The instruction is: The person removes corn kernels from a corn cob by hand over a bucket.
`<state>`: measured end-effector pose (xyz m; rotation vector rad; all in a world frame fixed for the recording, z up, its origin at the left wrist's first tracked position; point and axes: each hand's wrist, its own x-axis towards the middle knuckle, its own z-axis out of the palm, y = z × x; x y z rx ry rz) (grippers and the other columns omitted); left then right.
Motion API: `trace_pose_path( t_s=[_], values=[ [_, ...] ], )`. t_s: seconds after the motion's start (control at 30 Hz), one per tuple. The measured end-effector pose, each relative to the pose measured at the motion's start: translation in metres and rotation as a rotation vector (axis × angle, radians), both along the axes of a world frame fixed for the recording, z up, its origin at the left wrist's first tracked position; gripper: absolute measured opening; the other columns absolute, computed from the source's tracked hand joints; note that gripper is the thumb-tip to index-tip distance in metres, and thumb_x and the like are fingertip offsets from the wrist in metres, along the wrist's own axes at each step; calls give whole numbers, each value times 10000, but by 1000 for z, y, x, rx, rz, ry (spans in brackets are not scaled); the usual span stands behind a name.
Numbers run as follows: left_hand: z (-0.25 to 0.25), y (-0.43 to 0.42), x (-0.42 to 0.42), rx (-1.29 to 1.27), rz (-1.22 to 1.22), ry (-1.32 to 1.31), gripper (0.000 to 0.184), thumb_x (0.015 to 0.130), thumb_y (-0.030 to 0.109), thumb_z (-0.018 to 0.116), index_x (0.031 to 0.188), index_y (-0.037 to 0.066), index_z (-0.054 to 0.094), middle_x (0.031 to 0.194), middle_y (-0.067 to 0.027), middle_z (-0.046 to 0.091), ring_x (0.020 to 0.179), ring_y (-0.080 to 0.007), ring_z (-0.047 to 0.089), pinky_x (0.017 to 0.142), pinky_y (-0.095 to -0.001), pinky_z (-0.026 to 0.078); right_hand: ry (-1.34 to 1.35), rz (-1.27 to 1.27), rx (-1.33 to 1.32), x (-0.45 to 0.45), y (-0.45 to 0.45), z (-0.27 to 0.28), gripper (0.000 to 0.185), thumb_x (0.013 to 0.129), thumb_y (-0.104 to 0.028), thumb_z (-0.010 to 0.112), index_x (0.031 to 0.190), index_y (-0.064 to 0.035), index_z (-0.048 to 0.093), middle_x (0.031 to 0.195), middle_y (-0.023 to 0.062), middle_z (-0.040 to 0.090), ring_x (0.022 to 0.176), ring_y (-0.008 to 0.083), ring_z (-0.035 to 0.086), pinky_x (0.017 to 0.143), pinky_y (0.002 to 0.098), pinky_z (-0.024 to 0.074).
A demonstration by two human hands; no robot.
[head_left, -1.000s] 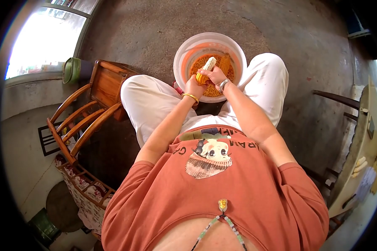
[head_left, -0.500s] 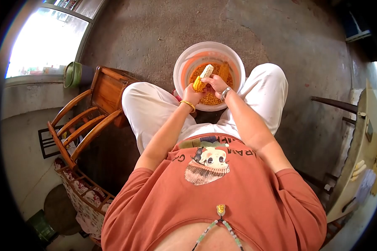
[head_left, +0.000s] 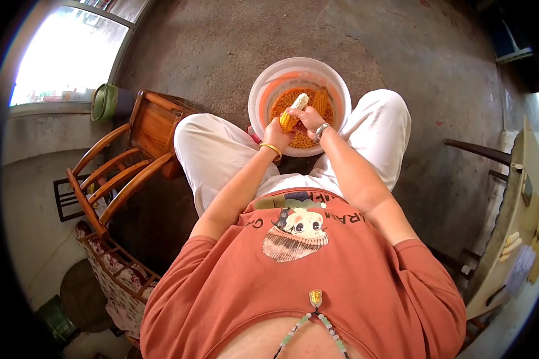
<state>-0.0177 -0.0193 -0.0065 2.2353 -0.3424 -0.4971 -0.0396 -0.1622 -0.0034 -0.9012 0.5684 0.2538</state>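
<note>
Both my hands are on one corn cob (head_left: 288, 122), held over a white bucket (head_left: 256, 109) between my knees. The cob's far end is bare and pale; yellow kernels cover the near part. My left hand (head_left: 275, 135), with a gold bangle at the wrist, is closed around the near end. From the other side my right hand (head_left: 309, 121), wearing a silver-coloured watch or bracelet, grips the cob with the thumb pressed on the kernels. Loose corn kernels (head_left: 304, 141) lie in the bucket, and another unshelled corn cob (head_left: 322, 100) leans inside it.
To the left stands a wooden chair (head_left: 153, 134), with a green bin (head_left: 104, 103) behind it. A table (head_left: 491, 269) at the right holds several pale cobs (head_left: 510, 245). Concrete floor (head_left: 221, 54) surrounds the bucket.
The cob has tilted and shifted slightly to the right in my hands. My right thumb sits a little differently on it, and the view has shifted slightly.
</note>
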Motion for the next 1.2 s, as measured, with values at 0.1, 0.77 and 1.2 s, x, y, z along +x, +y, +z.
trace_pose_path(
  t_s=[0.1, 0.77, 1.2],
  values=[
    [2, 0, 2, -11, 18, 39, 364, 654, 107, 756, 942, -8, 565, 871, -132, 652, 826, -212, 629, 735, -308, 489, -9, -24, 39, 1, 0, -5, 284, 800, -176, 660, 1010, -14, 560, 893, 62, 608, 787, 162, 615, 656, 299, 535],
    [12, -4, -10, 170, 8, -68, 383, 670, 172, 735, 925, -9, 515, 880, -225, 619, 858, -384, 595, 734, -403, 476, 43, 43, -54, -1, 2, -8, 243, 802, -160, 684, 980, -21, 595, 903, 56, 619, 802, 158, 612, 646, 293, 528],
    [4, 4, 1, 47, 16, 25, 426, 626, 189, 771, 962, 15, 576, 894, -191, 639, 866, -310, 622, 755, -360, 480, -59, 70, 81, -7, -8, -2, 219, 845, -118, 588, 1045, -42, 545, 948, 58, 605, 838, 176, 607, 725, 326, 525]
  ],
)
